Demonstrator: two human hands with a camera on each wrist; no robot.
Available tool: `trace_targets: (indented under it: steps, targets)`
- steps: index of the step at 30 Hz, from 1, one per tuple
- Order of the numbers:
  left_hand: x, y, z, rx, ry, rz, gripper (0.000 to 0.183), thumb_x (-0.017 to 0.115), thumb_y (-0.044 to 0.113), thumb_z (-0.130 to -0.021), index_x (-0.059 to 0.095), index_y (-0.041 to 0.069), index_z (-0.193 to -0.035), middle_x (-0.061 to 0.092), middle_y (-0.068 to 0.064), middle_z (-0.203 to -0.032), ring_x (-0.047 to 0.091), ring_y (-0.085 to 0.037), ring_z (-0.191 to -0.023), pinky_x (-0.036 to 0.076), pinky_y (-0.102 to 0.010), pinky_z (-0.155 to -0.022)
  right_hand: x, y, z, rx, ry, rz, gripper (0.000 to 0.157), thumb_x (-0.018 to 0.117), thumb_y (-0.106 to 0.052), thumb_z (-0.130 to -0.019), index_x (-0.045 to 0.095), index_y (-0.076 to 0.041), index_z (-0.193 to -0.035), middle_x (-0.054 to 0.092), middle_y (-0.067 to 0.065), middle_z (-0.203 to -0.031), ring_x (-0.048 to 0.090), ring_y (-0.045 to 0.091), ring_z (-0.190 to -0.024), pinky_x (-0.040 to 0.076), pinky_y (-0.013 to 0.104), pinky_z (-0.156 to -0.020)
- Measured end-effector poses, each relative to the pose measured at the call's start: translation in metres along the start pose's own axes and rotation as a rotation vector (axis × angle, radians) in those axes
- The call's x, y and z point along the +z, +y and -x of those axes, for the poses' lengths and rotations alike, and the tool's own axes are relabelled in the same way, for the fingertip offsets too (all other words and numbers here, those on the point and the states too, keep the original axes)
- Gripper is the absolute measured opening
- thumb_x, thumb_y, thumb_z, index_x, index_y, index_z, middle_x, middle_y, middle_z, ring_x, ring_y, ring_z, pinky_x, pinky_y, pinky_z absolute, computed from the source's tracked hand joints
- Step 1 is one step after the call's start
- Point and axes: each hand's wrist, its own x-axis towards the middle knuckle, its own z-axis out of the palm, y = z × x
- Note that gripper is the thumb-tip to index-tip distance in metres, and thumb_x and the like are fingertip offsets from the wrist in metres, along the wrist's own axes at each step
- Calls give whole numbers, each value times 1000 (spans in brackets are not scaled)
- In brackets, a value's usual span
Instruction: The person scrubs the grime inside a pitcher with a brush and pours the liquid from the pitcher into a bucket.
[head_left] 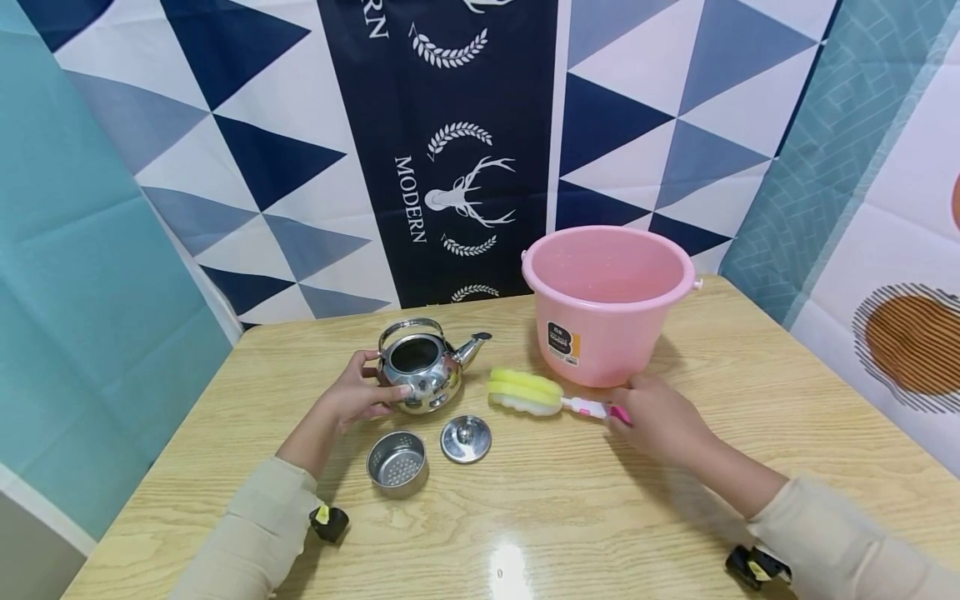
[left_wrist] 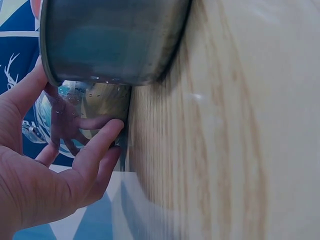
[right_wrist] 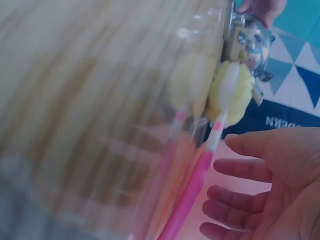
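Observation:
A shiny steel teapot (head_left: 426,385) with its top uncovered stands on the table, handle raised and spout pointing right. My left hand (head_left: 358,392) holds it by its left side, thumb on the front and fingers on the far side; the hand's reflection shows in the metal in the left wrist view. To the right, a sponge brush (head_left: 525,393) with a yellow and white head lies on the table. My right hand (head_left: 660,419) is at its pink handle (right_wrist: 192,185), fingers loosely bent beside it in the right wrist view.
A steel strainer basket (head_left: 397,460) and a round steel lid (head_left: 466,439) lie in front of the teapot. Behind the brush stands a pink bucket (head_left: 600,333). Patterned cloth (head_left: 480,108) hangs along the table's back edge.

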Motion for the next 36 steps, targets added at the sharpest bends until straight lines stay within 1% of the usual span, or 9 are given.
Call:
trace_targets:
  steps: [3, 6, 10, 13, 16, 21, 28, 33, 36]
  targets:
    - [-1, 0, -1, -5, -4, -5, 87, 79, 7, -82, 20, 14, -146, 27, -21, -139, 60, -24, -90, 60, -34, -75, -2, -9, -1, -25, 45, -18, 16, 78, -17, -82, 73, -5, -91, 53, 3, -74, 49, 21, -69, 46, 36, -58]
    - [-2, 0, -1, -5, -14, -14, 89, 80, 9, -82, 20, 14, -146, 28, -21, -140, 60, -24, -90, 60, -35, -76, -4, -20, -5, -34, 92, -88, 21, 79, -17, -81, 73, -4, -96, 60, 5, -82, 55, 23, -77, 51, 40, -65]
    - [-3, 1, 1, -4, -27, -8, 91, 79, 8, -82, 16, 12, -149, 26, -23, -142, 60, -25, -90, 60, -36, -78, -7, -36, -16, -14, 100, -286, 20, 75, -14, -85, 72, -3, -101, 67, 7, -94, 61, 25, -88, 55, 43, -75]
    - [-3, 3, 4, -9, -36, 15, 96, 77, 6, -83, 11, 12, -152, 24, -25, -144, 60, -27, -88, 60, -38, -78, -9, -48, -28, 27, 41, -495, 22, 71, -13, -89, 69, 0, -106, 67, 9, -99, 63, 25, -90, 57, 40, -76]
    - [-2, 5, 6, -22, -53, 51, 99, 75, 5, -84, 6, 14, -154, 21, -26, -147, 60, -33, -94, 60, -42, -79, -8, -60, -43, 100, -53, -730, 30, 67, -13, -92, 64, 6, -115, 66, 15, -106, 62, 25, -92, 57, 35, -78]
    - [-2, 9, 8, -46, -94, 201, 94, 68, 6, -91, 1, 21, -155, 13, -25, -153, 46, -49, -121, 54, -55, -88, 0, -81, -71, 262, -160, -1054, 47, 65, -13, -94, 49, 7, -134, 56, 25, -125, 60, 34, -105, 58, 34, -84]
    - [-6, 14, 7, -116, -100, 390, 85, 63, 16, -96, 4, 27, -157, 12, -28, -154, 23, -48, -139, 46, -63, -93, 11, -104, -112, 506, -150, -1393, 68, 60, -6, -94, 23, 7, -149, 41, 32, -138, 46, 46, -125, 50, 43, -99]
    - [-11, 16, 4, -148, -95, 432, 78, 60, 18, -98, 10, 26, -157, 5, -23, -157, 17, -46, -141, 47, -63, -92, 20, -112, -136, 674, -93, -1516, 76, 58, 0, -91, 12, 6, -151, 30, 31, -146, 41, 45, -127, 46, 44, -103]
    - [-13, 16, 3, -130, -119, 405, 71, 56, 16, -100, 14, 21, -157, 6, -23, -157, 16, -47, -141, 48, -63, -91, 26, -117, -146, 713, -106, -1513, 72, 57, 1, -91, 14, 11, -148, 37, 30, -139, 49, 41, -119, 48, 42, -102]
